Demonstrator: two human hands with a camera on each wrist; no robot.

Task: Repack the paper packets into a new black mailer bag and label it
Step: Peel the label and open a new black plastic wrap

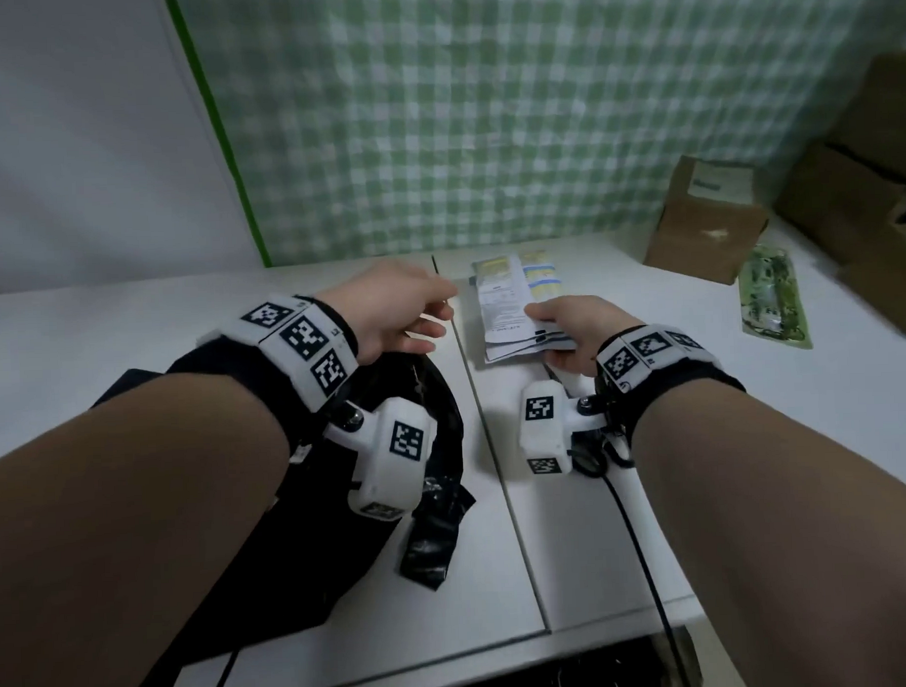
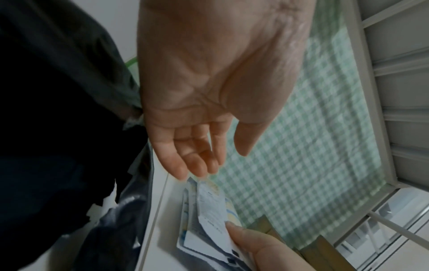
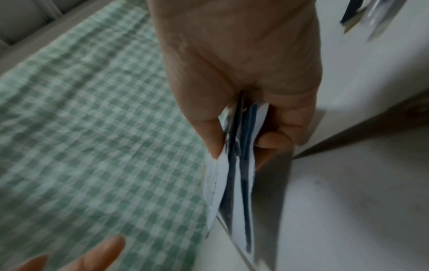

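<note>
While right hand (image 1: 569, 334) pinches stack of paper packets (image 1: 511, 305) just above tabletop (image 1: 828, 407), left hand (image 1: 388, 314) hovers beside, fingers (image 2: 197, 161) relaxed, empty. Black bag (image 1: 272, 529) lies crumpled at left. Packing not begun; labelling pending.

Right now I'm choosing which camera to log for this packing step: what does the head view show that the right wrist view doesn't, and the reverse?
Only the head view shows the black mailer bag under the left forearm, the brown cardboard box and the green packet to the right. Only the right wrist view shows, edge-on, the right hand pinching the paper packets between thumb and fingers. Both show those packets, the white table, the green checked cloth and the empty left hand.
</note>
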